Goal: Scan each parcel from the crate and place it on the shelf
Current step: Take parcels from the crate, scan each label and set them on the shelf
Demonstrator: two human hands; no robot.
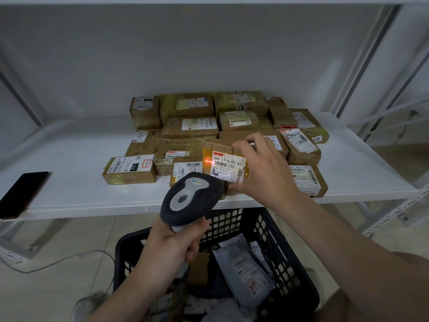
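Observation:
My right hand [262,168] grips a small cardboard parcel [220,156] by its right side, holding it above the front edge of the white shelf [69,182]. Its white label faces me and a red scan line glows at the label's left edge. My left hand [171,247] grips the handle of a dark grey barcode scanner [190,201], whose head points at that label from just below. Beneath my hands stands a black plastic crate [285,263] holding grey bagged parcels [246,268] and a brown box.
Several brown parcels [190,126] with labels lie packed together on the middle and right of the shelf. A black phone [23,194] lies at the shelf's left front edge. A cable [46,263] runs over the floor at left. Metal shelf uprights stand at right.

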